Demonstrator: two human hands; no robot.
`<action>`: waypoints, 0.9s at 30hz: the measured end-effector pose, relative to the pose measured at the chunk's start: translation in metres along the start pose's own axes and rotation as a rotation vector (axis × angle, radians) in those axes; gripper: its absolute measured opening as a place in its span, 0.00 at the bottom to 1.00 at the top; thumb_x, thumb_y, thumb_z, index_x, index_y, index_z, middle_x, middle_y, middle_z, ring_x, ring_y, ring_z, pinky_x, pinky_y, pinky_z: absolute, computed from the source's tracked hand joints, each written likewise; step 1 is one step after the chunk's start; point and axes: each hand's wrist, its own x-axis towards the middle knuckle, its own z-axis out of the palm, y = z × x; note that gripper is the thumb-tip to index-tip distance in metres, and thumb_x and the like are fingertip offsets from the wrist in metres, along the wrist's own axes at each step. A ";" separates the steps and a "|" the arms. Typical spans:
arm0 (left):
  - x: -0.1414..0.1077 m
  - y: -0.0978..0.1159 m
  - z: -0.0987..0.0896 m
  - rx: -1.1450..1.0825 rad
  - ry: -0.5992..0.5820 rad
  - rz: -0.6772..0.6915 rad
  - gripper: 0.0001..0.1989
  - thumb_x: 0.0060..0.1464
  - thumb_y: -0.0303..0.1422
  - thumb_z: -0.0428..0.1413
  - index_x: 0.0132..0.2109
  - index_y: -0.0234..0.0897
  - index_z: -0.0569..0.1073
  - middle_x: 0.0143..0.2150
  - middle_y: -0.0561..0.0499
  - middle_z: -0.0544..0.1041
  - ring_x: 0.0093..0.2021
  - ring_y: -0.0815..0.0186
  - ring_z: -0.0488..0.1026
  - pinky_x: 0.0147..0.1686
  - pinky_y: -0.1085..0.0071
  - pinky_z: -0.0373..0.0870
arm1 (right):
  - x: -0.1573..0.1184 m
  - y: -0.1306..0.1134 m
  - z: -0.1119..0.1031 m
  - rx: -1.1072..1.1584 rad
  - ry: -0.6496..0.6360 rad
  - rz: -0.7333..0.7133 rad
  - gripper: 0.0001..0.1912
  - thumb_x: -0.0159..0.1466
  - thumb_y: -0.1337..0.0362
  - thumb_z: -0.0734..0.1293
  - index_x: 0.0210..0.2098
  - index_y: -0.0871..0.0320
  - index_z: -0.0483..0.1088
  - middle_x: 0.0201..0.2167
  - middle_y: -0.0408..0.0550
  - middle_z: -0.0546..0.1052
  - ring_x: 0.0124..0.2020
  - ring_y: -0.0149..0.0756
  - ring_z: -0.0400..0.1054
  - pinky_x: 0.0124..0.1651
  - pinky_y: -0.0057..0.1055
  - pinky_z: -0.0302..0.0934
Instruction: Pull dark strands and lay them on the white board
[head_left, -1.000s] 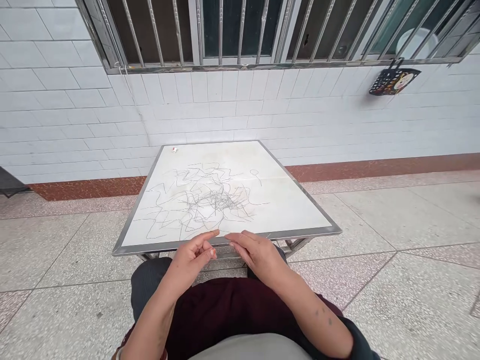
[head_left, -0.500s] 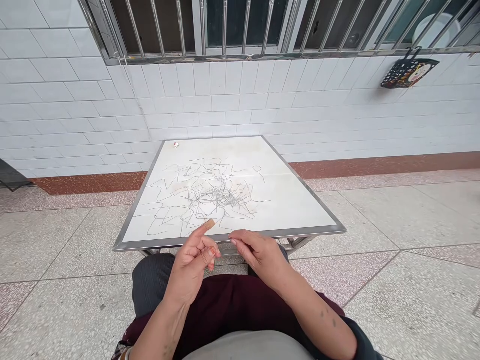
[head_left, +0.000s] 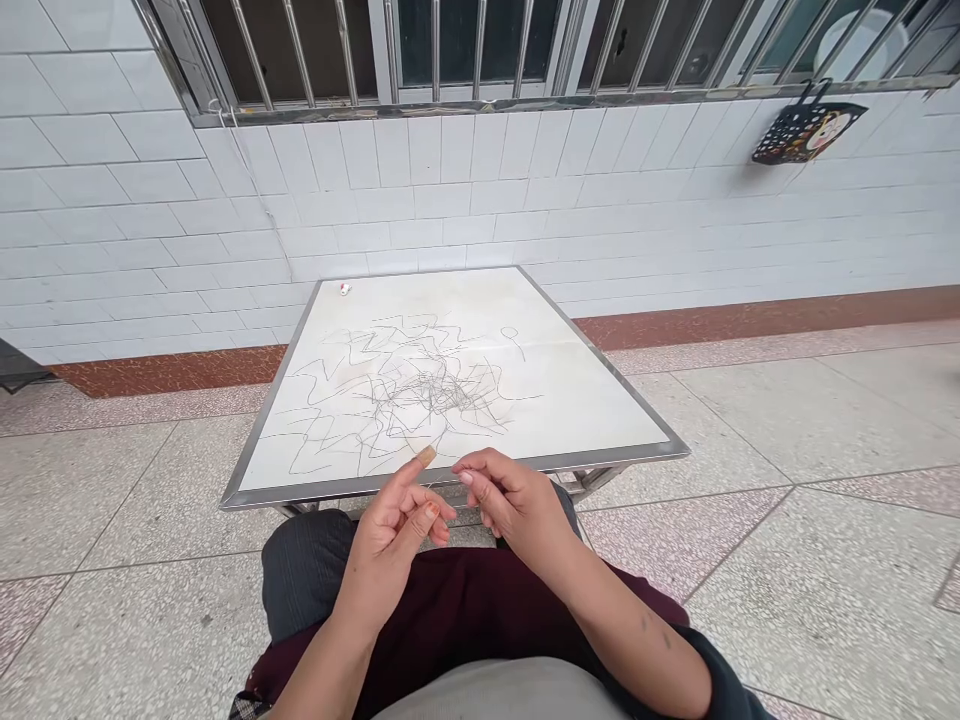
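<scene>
My left hand [head_left: 397, 535] is palm up over my lap, just in front of the near table edge. Its index finger, with a tan wrap [head_left: 426, 457] at the tip, stretches forward. The thumb and other fingers are loosely bent and apart, and nothing shows in them. Close on its right is my right hand [head_left: 521, 510], thumb and index finger pinched together. Whatever lies in that pinch, if anything, is too fine to make out. Beyond both hands, a tangle of thin dark lines like threads or hairs [head_left: 435, 390] spreads over the white tabletop [head_left: 585, 400].
The table's grey metal rim [head_left: 450, 478] runs just past my hands. A small red and white object [head_left: 345, 289] lies at the far left corner. White wall tiles [head_left: 420, 215] and a barred window [head_left: 480, 60] stand behind. A patterned bag [head_left: 810, 135] hangs at the right.
The fingers of my left hand have loosened and reach a little further right. My right hand has shifted slightly left, its pinch kept. The view has tilted and drifted a little.
</scene>
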 end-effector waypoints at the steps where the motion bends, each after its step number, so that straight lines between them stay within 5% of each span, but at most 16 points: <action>1: 0.000 0.000 0.000 0.010 -0.010 0.001 0.25 0.58 0.35 0.54 0.61 0.42 0.63 0.33 0.51 0.75 0.29 0.69 0.69 0.33 0.69 0.68 | 0.000 -0.001 0.000 0.044 -0.017 0.023 0.11 0.65 0.56 0.61 0.40 0.54 0.71 0.22 0.39 0.68 0.16 0.24 0.60 0.17 0.21 0.55; 7: 0.000 -0.009 -0.001 -0.097 0.115 0.094 0.23 0.58 0.32 0.55 0.60 0.41 0.64 0.35 0.51 0.76 0.30 0.70 0.70 0.36 0.70 0.69 | -0.002 -0.002 -0.004 0.135 -0.182 -0.021 0.12 0.66 0.58 0.61 0.46 0.54 0.68 0.30 0.41 0.72 0.23 0.25 0.64 0.27 0.23 0.61; 11: 0.000 -0.011 0.001 -0.211 0.203 0.132 0.24 0.56 0.31 0.57 0.59 0.42 0.65 0.34 0.52 0.77 0.29 0.71 0.72 0.37 0.71 0.70 | -0.005 -0.001 -0.002 0.073 -0.162 -0.071 0.09 0.64 0.60 0.63 0.43 0.54 0.69 0.33 0.44 0.73 0.32 0.30 0.66 0.34 0.26 0.62; 20: -0.002 -0.015 0.012 -0.288 0.244 0.169 0.20 0.56 0.30 0.57 0.56 0.43 0.68 0.34 0.53 0.77 0.31 0.71 0.73 0.40 0.69 0.71 | -0.008 -0.010 0.012 0.522 -0.168 0.076 0.09 0.64 0.58 0.65 0.39 0.56 0.67 0.28 0.41 0.71 0.27 0.26 0.63 0.32 0.25 0.61; 27: -0.002 -0.019 0.014 -0.231 0.317 0.181 0.19 0.56 0.31 0.57 0.56 0.42 0.69 0.34 0.53 0.78 0.34 0.71 0.73 0.37 0.75 0.69 | -0.008 -0.007 0.018 0.664 -0.168 0.088 0.07 0.62 0.60 0.68 0.39 0.55 0.69 0.29 0.40 0.71 0.26 0.23 0.65 0.32 0.23 0.62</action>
